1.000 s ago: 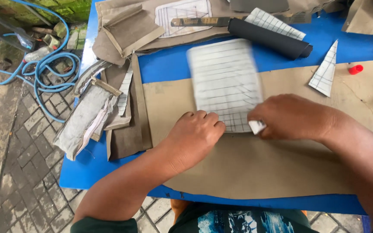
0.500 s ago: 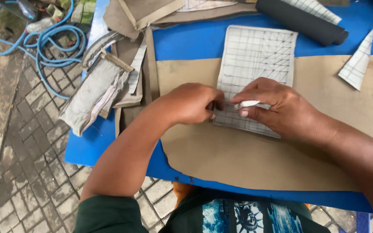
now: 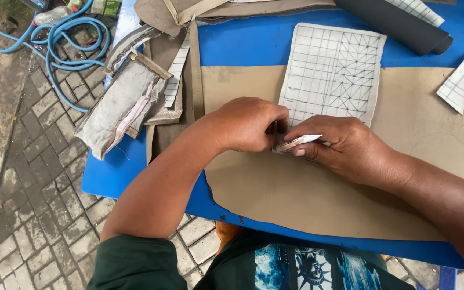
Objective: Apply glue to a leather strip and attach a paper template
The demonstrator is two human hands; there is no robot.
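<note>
A white sheet with a drawn grid and diagonal lines [image 3: 333, 72] lies on a large tan piece of material [image 3: 307, 188] spread over the blue table [image 3: 243, 45]. My left hand [image 3: 248, 123] pinches the sheet's near left corner. My right hand [image 3: 345, 145] meets it there, with fingers closed on the sheet's near edge, which is lifted and folded up between the fingertips.
A black roll [image 3: 398, 24] and a small white gridded triangle [image 3: 463, 78] lie at the back right. A pile of grey and brown scraps [image 3: 130, 96] sits at the table's left edge. A blue hose [image 3: 55, 48] coils on the paved ground to the left.
The gridded sheet has settled flat on the tan material after being swung down. Both hands have drawn together at its near edge and the right hand has lifted that edge.
</note>
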